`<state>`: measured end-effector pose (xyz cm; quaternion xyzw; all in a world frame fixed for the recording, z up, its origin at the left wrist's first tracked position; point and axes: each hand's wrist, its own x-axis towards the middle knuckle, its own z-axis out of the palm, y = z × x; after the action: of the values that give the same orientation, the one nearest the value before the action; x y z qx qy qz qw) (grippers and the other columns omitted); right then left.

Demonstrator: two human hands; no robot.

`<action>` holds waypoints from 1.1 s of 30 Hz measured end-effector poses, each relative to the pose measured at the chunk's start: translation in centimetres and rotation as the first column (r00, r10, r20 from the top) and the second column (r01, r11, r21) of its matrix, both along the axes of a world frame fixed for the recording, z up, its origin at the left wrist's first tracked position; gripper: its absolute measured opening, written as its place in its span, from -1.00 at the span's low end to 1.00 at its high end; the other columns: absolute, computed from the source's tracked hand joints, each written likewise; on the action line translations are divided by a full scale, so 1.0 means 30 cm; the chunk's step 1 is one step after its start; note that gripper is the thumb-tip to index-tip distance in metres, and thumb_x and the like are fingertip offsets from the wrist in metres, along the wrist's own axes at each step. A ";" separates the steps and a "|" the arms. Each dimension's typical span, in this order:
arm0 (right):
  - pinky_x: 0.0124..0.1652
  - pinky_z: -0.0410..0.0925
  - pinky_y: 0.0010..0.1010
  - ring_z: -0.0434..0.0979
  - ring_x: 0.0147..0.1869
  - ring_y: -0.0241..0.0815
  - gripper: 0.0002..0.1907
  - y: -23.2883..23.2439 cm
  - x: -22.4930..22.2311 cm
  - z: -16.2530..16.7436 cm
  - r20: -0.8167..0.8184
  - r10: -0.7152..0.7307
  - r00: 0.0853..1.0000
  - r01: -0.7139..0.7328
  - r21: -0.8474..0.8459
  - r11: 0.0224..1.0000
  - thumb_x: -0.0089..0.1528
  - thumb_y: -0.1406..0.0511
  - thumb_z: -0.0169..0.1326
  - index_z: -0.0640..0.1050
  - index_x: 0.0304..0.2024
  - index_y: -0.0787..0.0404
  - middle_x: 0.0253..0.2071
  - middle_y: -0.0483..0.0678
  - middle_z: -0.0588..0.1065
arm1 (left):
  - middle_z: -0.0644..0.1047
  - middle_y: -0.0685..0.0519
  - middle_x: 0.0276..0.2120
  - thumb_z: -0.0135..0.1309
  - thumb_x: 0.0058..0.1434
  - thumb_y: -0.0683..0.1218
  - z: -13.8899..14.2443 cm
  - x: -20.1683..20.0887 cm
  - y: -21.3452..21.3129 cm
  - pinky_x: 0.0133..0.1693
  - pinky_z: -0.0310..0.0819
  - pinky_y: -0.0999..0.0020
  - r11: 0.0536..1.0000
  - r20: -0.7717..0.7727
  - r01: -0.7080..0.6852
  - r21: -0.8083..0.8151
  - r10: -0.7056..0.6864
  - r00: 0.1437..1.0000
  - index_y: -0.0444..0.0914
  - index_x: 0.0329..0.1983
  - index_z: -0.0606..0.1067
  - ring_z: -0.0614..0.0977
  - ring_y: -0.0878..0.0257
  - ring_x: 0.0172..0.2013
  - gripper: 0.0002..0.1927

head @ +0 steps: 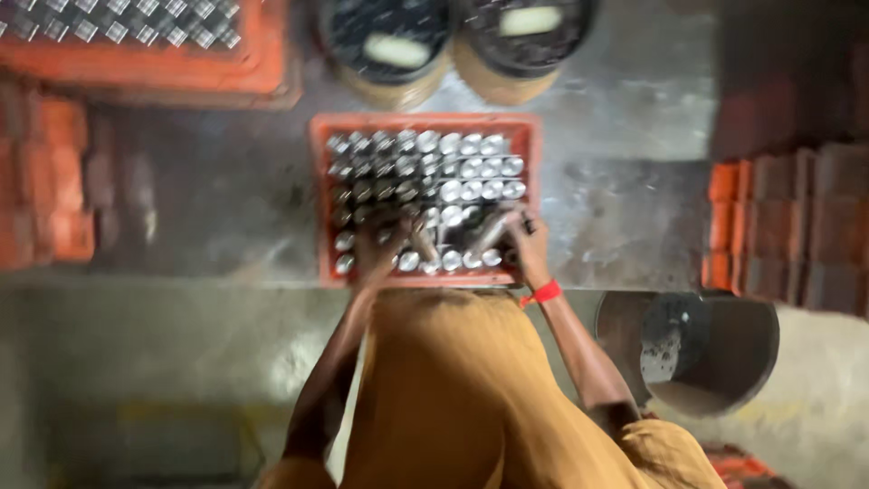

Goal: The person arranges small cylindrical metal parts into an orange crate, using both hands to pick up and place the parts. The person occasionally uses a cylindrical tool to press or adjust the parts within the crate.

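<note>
Nearest is the person's orange-brown garment (453, 398), with a round dark pan (697, 349) of grey powder on the floor to the right. Past it, both hands reach into the near row of an orange crate (425, 120) packed with shiny metal cylinders (471, 167): the left hand (385, 244) and right hand (520, 237) sit slightly apart, each seemingly closed on a cylinder, though blur hides the grip. Farther off stand two round containers (453, 45), with another orange crate (145, 45) far left.

A grey concrete floor (625, 118) carries an orange crate (425, 122), two round baskets (453, 81) and a metal pan (724, 362).
</note>
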<state>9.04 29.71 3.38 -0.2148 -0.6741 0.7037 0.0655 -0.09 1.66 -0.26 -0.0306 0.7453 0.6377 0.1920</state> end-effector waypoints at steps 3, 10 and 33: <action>-0.40 0.28 -0.32 0.43 -0.37 -0.19 -0.63 -0.086 0.014 -0.018 0.122 0.109 0.987 -0.099 -0.090 0.991 0.41 0.12 0.04 0.51 0.12 0.21 -0.31 -0.04 0.50 | 0.48 -0.12 0.21 0.16 0.22 0.11 0.041 0.053 0.062 0.05 0.54 0.10 0.999 0.084 -0.024 0.038 0.020 0.996 -0.13 0.25 0.47 0.62 -0.12 0.02 -0.46; -0.17 0.39 -0.09 0.55 -0.10 0.24 -0.56 -0.201 0.023 0.068 0.062 0.446 0.893 -0.337 0.748 0.571 0.30 0.20 0.16 0.43 0.11 0.33 -0.11 0.28 0.52 | 0.34 -0.05 0.35 0.02 0.31 0.03 0.125 0.157 0.039 0.01 0.53 0.08 0.754 -0.085 0.335 -0.565 -0.457 0.885 -0.05 0.36 0.37 0.59 -0.17 0.03 -0.48; -0.29 0.48 -0.26 0.61 -0.33 -0.12 -0.69 0.054 0.049 -0.027 0.295 0.594 0.749 -0.637 0.569 0.520 0.10 0.24 0.23 0.67 -0.12 0.21 -0.37 0.05 0.58 | 0.56 -0.09 -0.26 0.18 0.22 0.07 0.077 0.011 -0.013 -0.28 0.53 0.08 0.636 -0.468 0.583 -0.506 -0.770 0.434 -0.27 -0.17 0.64 0.60 0.05 -0.31 -0.68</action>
<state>10.51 31.33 2.58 0.0510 -0.9041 0.4006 -0.1398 0.24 1.28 2.05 0.4703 0.7880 0.3650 0.1568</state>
